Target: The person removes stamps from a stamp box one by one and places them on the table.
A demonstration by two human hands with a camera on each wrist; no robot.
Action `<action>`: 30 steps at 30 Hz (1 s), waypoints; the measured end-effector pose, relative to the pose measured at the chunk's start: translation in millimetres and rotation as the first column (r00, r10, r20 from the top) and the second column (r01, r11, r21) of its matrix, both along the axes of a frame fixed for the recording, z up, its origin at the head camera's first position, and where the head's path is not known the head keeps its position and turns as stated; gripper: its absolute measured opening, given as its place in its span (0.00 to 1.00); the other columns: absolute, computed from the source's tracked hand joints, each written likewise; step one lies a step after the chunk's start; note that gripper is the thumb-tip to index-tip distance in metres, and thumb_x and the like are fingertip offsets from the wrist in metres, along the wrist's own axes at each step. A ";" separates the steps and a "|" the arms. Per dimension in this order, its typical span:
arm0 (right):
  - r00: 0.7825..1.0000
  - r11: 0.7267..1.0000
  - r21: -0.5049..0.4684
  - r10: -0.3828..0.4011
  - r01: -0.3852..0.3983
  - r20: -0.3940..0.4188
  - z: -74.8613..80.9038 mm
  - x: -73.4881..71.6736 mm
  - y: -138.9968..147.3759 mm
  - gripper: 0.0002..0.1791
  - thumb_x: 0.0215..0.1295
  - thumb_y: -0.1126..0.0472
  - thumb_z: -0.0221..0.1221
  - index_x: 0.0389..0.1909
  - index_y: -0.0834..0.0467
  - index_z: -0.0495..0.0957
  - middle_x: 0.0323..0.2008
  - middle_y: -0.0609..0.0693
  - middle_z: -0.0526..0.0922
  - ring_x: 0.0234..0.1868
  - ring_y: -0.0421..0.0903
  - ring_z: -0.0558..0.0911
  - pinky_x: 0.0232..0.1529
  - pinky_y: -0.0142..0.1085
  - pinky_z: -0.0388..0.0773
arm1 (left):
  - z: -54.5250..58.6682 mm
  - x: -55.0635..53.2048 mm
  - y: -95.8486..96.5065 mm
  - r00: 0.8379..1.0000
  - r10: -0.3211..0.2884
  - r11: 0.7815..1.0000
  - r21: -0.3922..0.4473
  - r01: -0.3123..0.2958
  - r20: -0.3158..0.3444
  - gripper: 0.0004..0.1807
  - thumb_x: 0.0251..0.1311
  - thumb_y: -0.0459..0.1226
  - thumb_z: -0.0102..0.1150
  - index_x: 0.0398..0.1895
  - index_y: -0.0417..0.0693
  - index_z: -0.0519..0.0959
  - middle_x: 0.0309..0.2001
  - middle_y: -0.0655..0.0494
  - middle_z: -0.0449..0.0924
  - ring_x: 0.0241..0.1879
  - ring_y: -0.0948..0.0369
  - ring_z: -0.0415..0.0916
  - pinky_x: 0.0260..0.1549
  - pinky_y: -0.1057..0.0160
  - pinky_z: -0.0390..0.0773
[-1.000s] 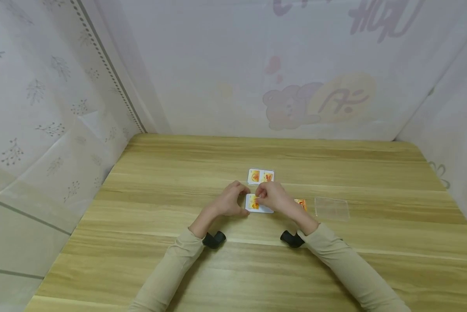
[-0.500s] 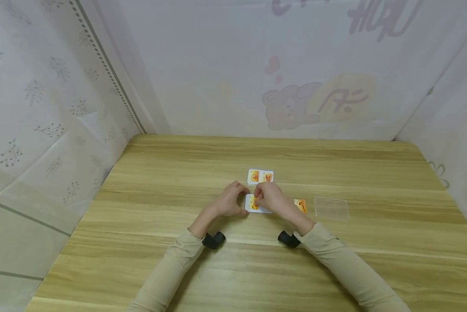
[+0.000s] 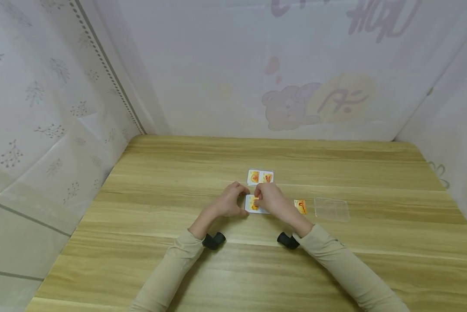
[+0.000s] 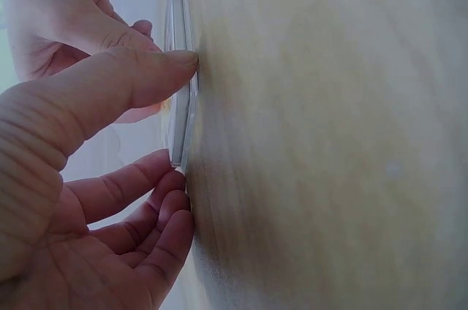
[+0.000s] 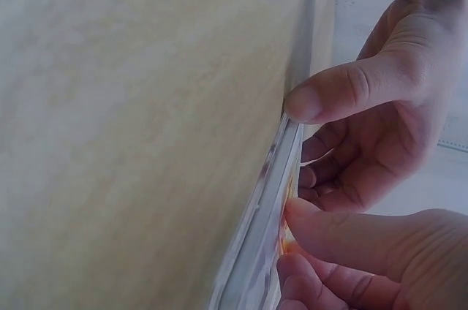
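A flat white rectangular plate (image 3: 262, 211) with an orange-and-yellow picture piece (image 3: 253, 202) on its left half lies on the table. My left hand (image 3: 229, 200) grips the plate's left end, thumb on the near edge and fingers at the far corner. In the left wrist view, the plate (image 4: 178, 123) shows edge-on with clear layers. Over the plate's right half, my right hand (image 3: 273, 197) pinches the orange piece by its right edge. In the right wrist view, thumb and fingers of the right hand (image 5: 351, 251) meet at the orange piece (image 5: 286, 233), low against the plate.
Just beyond the hands lies a similar clear-edged white plate (image 3: 261, 177) with two orange pictures. To the right are a small orange picture card (image 3: 301, 206) and a clear plastic cover (image 3: 332, 209). The wooden table (image 3: 178, 164) ends at a hanging curtain (image 3: 202, 78).
My right hand and wrist have shifted slightly left, uncovering more of the small orange card. The left hand keeps its grip, and the plate has barely moved.
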State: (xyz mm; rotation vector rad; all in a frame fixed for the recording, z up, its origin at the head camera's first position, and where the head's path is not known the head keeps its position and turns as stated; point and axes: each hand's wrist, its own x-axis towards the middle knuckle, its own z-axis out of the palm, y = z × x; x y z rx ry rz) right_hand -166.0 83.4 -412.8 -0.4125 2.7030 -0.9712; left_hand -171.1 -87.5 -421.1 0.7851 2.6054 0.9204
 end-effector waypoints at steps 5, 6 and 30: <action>1.000 1.000 0.008 -0.004 0.004 -0.020 -0.1 -1.1 -0.4 0.08 0.52 0.70 0.66 0.28 0.64 0.75 0.23 0.51 0.72 0.25 0.44 0.70 0.25 0.31 0.68 | -0.6 -0.7 0.2 1.000 0.001 1.000 -0.004 -0.001 0.006 0.29 0.40 0.31 0.73 0.49 0.33 0.75 0.47 0.46 0.71 0.52 0.51 0.67 0.55 0.54 0.67; 1.000 1.000 0.010 -0.003 0.004 -0.030 -0.3 -1.2 -0.6 0.09 0.51 0.70 0.67 0.28 0.64 0.74 0.24 0.51 0.72 0.25 0.44 0.70 0.25 0.31 0.68 | -0.7 -0.9 0.4 1.000 0.000 1.000 -0.005 0.000 0.006 0.29 0.40 0.31 0.73 0.49 0.33 0.75 0.47 0.46 0.71 0.52 0.51 0.67 0.55 0.54 0.67; 0.997 0.993 -0.117 0.021 -0.029 -0.067 -5.1 -3.7 10.4 0.04 0.54 0.74 0.60 0.27 0.66 0.75 0.23 0.51 0.75 0.26 0.43 0.72 0.27 0.29 0.70 | -0.5 -0.4 0.5 1.000 -0.010 1.000 0.002 0.010 -0.020 0.29 0.39 0.31 0.73 0.48 0.33 0.75 0.45 0.45 0.71 0.50 0.51 0.68 0.53 0.54 0.68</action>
